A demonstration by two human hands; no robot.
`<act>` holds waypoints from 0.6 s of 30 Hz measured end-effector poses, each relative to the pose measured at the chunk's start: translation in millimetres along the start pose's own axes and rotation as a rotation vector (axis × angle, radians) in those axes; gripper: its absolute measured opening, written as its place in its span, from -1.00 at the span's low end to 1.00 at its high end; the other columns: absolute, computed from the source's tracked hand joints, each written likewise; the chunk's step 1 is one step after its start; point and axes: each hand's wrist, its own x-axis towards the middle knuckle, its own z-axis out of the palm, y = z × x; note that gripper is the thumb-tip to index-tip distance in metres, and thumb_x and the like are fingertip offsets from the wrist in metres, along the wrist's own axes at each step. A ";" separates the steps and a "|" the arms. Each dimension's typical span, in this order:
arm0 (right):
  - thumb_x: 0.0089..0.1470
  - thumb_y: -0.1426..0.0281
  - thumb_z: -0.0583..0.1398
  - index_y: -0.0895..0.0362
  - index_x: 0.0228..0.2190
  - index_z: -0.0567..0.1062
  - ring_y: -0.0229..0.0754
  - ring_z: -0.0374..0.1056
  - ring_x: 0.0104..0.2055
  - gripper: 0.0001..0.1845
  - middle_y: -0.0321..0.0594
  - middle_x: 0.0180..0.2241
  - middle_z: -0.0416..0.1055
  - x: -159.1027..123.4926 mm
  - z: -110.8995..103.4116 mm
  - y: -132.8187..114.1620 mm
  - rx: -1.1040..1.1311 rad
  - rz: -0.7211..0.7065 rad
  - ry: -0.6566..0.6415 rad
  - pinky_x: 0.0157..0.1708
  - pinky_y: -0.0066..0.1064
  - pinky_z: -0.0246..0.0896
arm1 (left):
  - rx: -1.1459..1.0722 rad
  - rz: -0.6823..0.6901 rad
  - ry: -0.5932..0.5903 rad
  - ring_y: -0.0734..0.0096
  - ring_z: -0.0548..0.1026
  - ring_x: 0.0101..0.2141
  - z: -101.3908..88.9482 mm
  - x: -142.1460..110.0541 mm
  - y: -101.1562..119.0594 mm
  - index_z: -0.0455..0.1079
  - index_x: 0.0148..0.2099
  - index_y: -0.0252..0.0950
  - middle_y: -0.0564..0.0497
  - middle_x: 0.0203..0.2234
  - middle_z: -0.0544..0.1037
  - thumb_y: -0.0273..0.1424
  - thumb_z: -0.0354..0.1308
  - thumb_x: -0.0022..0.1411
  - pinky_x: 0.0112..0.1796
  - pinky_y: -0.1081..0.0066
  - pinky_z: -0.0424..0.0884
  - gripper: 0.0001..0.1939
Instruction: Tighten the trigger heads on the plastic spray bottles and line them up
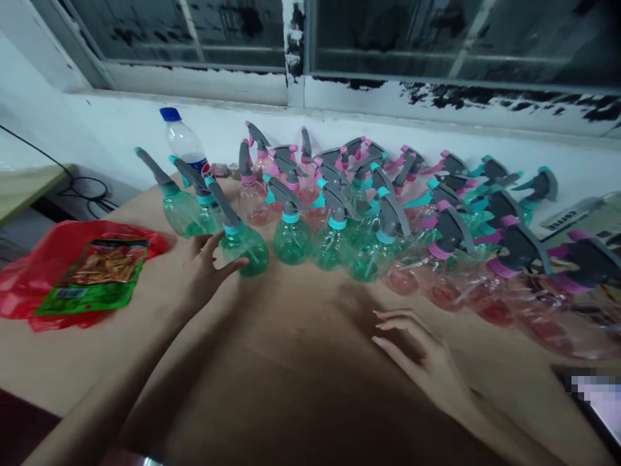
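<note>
My left hand (201, 275) is at the side of a green spray bottle (252, 249) with a grey trigger head and a turquoise collar. The thumb lies across the front of the bottle and the fingers reach round its left side; it stands on the table. My right hand (420, 349) hovers over the table with fingers curved and apart, holding nothing. Nearest to it are a pink spray bottle (446, 294) and a green spray bottle (366, 265) in the front row. Two more green spray bottles (291, 243) (332, 246) stand between the hands.
Several more pink and green spray bottles crowd the wooden table (301, 330) towards the wall. A cola bottle (184, 139) with a blue cap stands at the back left. A snack packet (99, 272) lies on a red plastic bag (24, 272). A phone-like device (594, 404) lies at right.
</note>
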 end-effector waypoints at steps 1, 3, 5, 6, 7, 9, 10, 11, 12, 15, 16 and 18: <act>0.08 0.29 0.15 0.03 -0.32 0.41 -0.09 0.38 -0.10 -0.90 -0.22 -0.19 0.42 -0.3 0.6 0.4 -0.013 -0.002 -0.002 -0.13 -0.16 0.32 | 0.015 0.003 -0.006 0.25 0.37 -0.22 1.1 4.7 -0.9 0.23 0.08 -0.35 -0.11 -0.18 0.30 -0.05 0.14 0.14 -0.27 0.30 0.44 -0.41; 0.08 0.30 0.15 0.02 -0.34 0.42 -0.10 0.39 -0.10 -0.91 -0.23 -0.19 0.43 -1.3 0.3 0.7 -0.031 0.003 -0.008 -0.14 -0.18 0.33 | 0.051 0.009 -0.009 0.23 0.36 -0.23 3.0 13.1 -1.0 0.23 0.08 -0.36 -0.10 -0.23 0.31 -0.08 0.17 0.13 -0.20 0.23 0.39 -0.41; 0.08 0.29 0.15 0.02 -0.34 0.42 -0.10 0.39 -0.10 -0.91 -0.23 -0.18 0.43 -3.1 -1.3 0.6 -0.046 0.011 -0.015 -0.15 -0.19 0.33 | 0.083 0.015 -0.004 0.18 0.33 -0.18 5.1 20.1 0.9 0.23 0.09 -0.38 -0.09 -0.25 0.32 -0.11 0.19 0.12 -0.11 0.15 0.31 -0.40; 0.08 0.29 0.15 0.01 -0.34 0.42 -0.09 0.39 -0.10 -0.91 -0.23 -0.18 0.43 -4.5 -2.4 0.3 -0.056 0.014 -0.016 -0.15 -0.19 0.33 | 0.094 0.018 0.000 0.16 0.31 -0.16 6.5 23.2 2.2 0.23 0.10 -0.39 -0.10 -0.25 0.32 -0.11 0.19 0.12 -0.07 0.13 0.27 -0.39; 0.08 0.29 0.15 0.01 -0.34 0.42 -0.09 0.39 -0.10 -0.91 -0.23 -0.18 0.43 -6.1 -3.5 0.0 -0.067 0.017 -0.017 -0.15 -0.19 0.33 | 0.101 0.023 0.004 0.14 0.30 -0.13 8.1 25.8 3.7 0.22 0.10 -0.41 -0.11 -0.24 0.31 -0.11 0.19 0.13 -0.05 0.13 0.24 -0.38; 0.09 0.28 0.14 0.01 -0.35 0.42 -0.09 0.39 -0.11 -0.91 -0.24 -0.19 0.43 -9.7 -5.6 -0.9 -0.096 0.020 -0.015 -0.16 -0.19 0.34 | 0.108 0.034 0.002 0.13 0.28 -0.11 12.0 30.2 6.3 0.20 0.12 -0.43 -0.11 -0.23 0.30 -0.09 0.17 0.14 -0.04 0.14 0.22 -0.36; 0.09 0.28 0.14 0.01 -0.35 0.42 -0.09 0.39 -0.11 -0.90 -0.24 -0.19 0.43 -11.6 -6.4 -1.5 -0.112 0.019 -0.012 -0.17 -0.18 0.34 | 0.108 0.040 -0.002 0.15 0.29 -0.12 14.1 32.1 7.3 0.19 0.13 -0.44 -0.11 -0.22 0.30 -0.08 0.15 0.15 -0.04 0.15 0.22 -0.35; 0.10 0.27 0.13 0.01 -0.35 0.42 -0.09 0.40 -0.12 -0.89 -0.24 -0.20 0.44 -13.4 -7.2 -2.2 -0.130 0.016 -0.005 -0.18 -0.18 0.34 | 0.106 0.045 -0.005 0.17 0.30 -0.14 16.3 33.9 8.1 0.18 0.14 -0.44 -0.11 -0.22 0.29 -0.06 0.13 0.16 -0.05 0.17 0.23 -0.33; 0.10 0.27 0.13 0.01 -0.35 0.42 -0.09 0.40 -0.13 -0.89 -0.23 -0.20 0.44 -15.2 -7.9 -3.1 -0.149 0.013 0.004 -0.18 -0.18 0.35 | 0.102 0.048 -0.009 0.19 0.31 -0.16 18.4 35.6 8.6 0.17 0.15 -0.45 -0.11 -0.22 0.29 -0.04 0.11 0.17 -0.07 0.19 0.24 -0.32; 0.09 0.26 0.13 0.02 -0.34 0.42 -0.08 0.40 -0.13 -0.87 -0.22 -0.21 0.44 -20.5 -10.5 -5.3 -0.202 -0.013 0.018 -0.18 -0.20 0.35 | 0.081 0.052 -0.014 0.26 0.36 -0.23 23.7 40.8 9.8 0.13 0.18 -0.44 -0.13 -0.16 0.26 0.01 0.05 0.18 -0.13 0.24 0.29 -0.28; 0.09 0.26 0.13 0.01 -0.34 0.42 -0.08 0.40 -0.13 -0.87 -0.22 -0.20 0.44 -22.3 -11.9 -5.7 -0.222 -0.019 0.015 -0.18 -0.21 0.35 | 0.073 0.051 -0.015 0.28 0.37 -0.24 24.8 42.0 10.3 0.11 0.19 -0.43 -0.14 -0.14 0.25 0.02 0.03 0.18 -0.14 0.25 0.30 -0.28; 0.09 0.25 0.13 0.01 -0.33 0.42 -0.09 0.40 -0.11 -0.87 -0.23 -0.19 0.43 -26.1 -15.6 -5.8 -0.261 -0.029 -0.005 -0.18 -0.22 0.36 | 0.060 0.042 -0.008 0.29 0.38 -0.26 25.1 42.5 11.5 0.05 0.21 -0.44 -0.15 -0.12 0.25 0.02 0.03 0.18 -0.16 0.25 0.31 -0.24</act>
